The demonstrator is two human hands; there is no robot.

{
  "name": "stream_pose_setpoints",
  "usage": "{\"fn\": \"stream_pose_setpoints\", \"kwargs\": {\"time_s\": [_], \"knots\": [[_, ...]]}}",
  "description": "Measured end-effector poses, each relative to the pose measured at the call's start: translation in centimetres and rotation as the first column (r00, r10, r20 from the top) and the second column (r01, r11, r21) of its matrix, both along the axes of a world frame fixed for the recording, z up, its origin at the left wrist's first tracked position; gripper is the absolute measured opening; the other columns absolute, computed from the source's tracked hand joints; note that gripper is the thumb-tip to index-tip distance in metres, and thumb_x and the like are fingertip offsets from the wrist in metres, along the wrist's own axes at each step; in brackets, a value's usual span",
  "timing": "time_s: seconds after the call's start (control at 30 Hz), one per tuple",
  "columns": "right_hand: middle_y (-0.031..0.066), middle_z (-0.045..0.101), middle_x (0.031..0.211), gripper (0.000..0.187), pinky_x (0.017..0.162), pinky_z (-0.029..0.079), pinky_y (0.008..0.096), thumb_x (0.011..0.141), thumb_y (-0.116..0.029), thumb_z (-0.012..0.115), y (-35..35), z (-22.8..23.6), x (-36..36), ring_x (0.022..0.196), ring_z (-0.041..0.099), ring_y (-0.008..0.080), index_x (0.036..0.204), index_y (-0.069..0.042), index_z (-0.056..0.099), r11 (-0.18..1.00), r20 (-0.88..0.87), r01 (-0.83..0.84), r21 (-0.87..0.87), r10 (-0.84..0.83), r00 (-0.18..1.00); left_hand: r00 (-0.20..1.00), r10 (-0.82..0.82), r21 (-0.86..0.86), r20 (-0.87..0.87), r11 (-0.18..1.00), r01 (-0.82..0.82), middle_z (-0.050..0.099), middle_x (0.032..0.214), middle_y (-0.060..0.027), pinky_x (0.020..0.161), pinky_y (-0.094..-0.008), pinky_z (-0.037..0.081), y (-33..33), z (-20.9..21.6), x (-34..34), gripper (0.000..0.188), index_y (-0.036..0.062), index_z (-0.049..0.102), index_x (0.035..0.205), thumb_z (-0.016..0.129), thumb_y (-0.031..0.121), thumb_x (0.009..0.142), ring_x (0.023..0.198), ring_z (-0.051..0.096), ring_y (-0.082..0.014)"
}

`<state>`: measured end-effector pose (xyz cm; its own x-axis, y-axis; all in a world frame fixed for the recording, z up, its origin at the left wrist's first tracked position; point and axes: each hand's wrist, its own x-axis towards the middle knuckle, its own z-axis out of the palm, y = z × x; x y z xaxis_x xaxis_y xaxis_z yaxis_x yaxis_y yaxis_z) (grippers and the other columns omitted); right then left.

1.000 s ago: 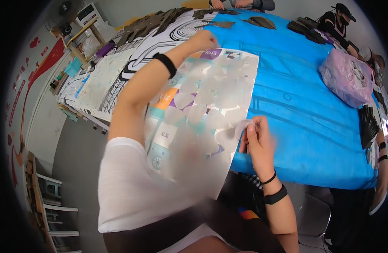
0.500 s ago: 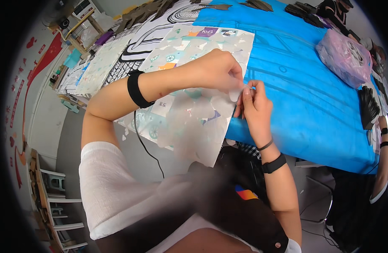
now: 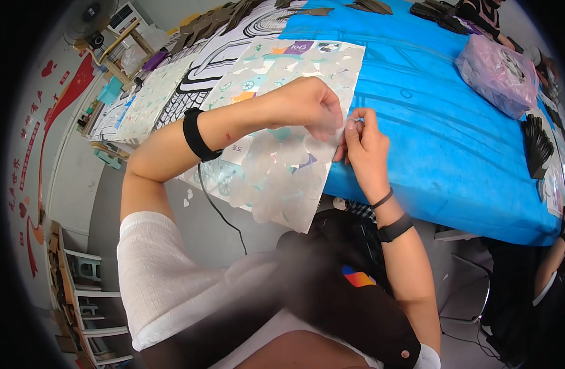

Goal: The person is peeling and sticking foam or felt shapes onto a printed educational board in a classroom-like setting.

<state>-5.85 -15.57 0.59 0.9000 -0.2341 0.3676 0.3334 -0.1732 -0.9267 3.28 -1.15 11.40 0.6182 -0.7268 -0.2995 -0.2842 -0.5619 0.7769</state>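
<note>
My left hand (image 3: 314, 109) is closed in a pinch over the right part of a printed sheet (image 3: 273, 61). Its fingertips are a little blurred, and what they hold cannot be made out. Beside it, at the sheet's right edge, my right hand (image 3: 367, 144) pinches thumb against forefinger, with a small whitish bit (image 3: 356, 119) at the tips. The sheet carries teal wheel drawings and orange and purple patches. Several pale, translucent rounded pieces (image 3: 267, 178) overlap on its near half, and its near corner hangs past the table's edge.
A blue cover (image 3: 417, 166) lies over the table's right side, with a pink plastic bag (image 3: 497, 74) and dark bundles (image 3: 535, 147) on it. Another printed sheet (image 3: 156, 101) lies at left. A black cord (image 3: 221, 212) hangs below. Co-workers sit at far right and right.
Both hands have shifted slightly, the right one up and leftward in view. The pale piece below my left fingers no longer shows distinctly. The sheet's near part looks sharper.
</note>
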Motion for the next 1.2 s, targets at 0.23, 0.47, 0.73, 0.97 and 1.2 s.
{"fn": "stream_pose_setpoints", "kwargs": {"time_s": [0.23,0.47,0.73,0.97,1.2], "knots": [[0.0073,0.063,0.064,0.013,0.049,0.048,0.0300,0.104,-0.009,0.047,-0.3,-0.3,0.2,0.052,0.065,0.0153,0.112,-0.002,0.053,0.998,-0.010,-0.057,-0.003,0.057,0.998,0.992,0.011,-0.130,-0.128,0.991,-0.028,0.071,0.086,-0.0080,0.072,-0.0242,0.060,0.1,-1.3,0.4,0.014,-0.0054,0.069,0.097,0.066,0.007,0.090,0.077,0.072,-0.0134],[0.0071,0.064,0.069,0.015,0.047,0.047,0.0269,0.106,-0.013,0.044,-0.4,-0.2,-0.1,0.054,0.066,0.0145,0.116,-0.002,0.049,0.992,-0.010,-0.097,0.086,0.098,0.995,0.985,0.042,-0.130,-0.169,0.989,-0.065,0.070,0.083,-0.0084,0.074,-0.0237,0.060,-0.2,-1.2,-0.1,0.012,-0.0045,0.070,0.090,0.067,0.007,0.088,0.077,0.072,-0.0136],[0.0060,0.063,0.071,0.017,0.057,0.050,0.0259,0.106,-0.020,0.052,-0.6,-1.2,0.6,0.067,0.068,0.0124,0.104,-0.004,0.047,0.989,0.124,-0.029,0.147,0.010,0.992,0.997,-0.063,-0.177,-0.045,0.983,0.054,0.071,0.085,-0.0059,0.080,-0.0234,0.057,0.0,-1.7,0.1,0.011,-0.0009,0.071,0.087,0.068,0.009,0.088,0.082,0.071,-0.0118],[0.0021,0.059,0.070,0.017,0.063,0.045,0.0266,0.101,-0.019,0.061,-0.9,-1.3,0.8,0.066,0.053,0.0087,0.096,-0.004,0.056,0.998,0.028,-0.031,0.049,0.029,0.999,0.996,0.086,-0.223,0.002,0.971,-0.084,0.071,0.090,-0.0067,0.077,-0.0276,0.057,-0.2,-2.7,0.5,0.017,-0.0002,0.063,0.099,0.068,0.015,0.093,0.081,0.071,-0.0141],[0.0036,0.059,0.074,0.015,0.061,0.043,0.0261,0.099,-0.016,0.063,-0.6,-1.0,0.5,0.065,0.051,0.0091,0.095,-0.002,0.057,0.998,0.059,-0.010,-0.056,0.014,0.998,0.985,0.166,-0.204,0.054,0.967,-0.152,0.072,0.086,-0.0078,0.072,-0.0246,0.057,-0.4,-2.5,0.2,0.022,-0.0023,0.062,0.099,0.070,0.016,0.091,0.077,0.071,-0.0127]]}}
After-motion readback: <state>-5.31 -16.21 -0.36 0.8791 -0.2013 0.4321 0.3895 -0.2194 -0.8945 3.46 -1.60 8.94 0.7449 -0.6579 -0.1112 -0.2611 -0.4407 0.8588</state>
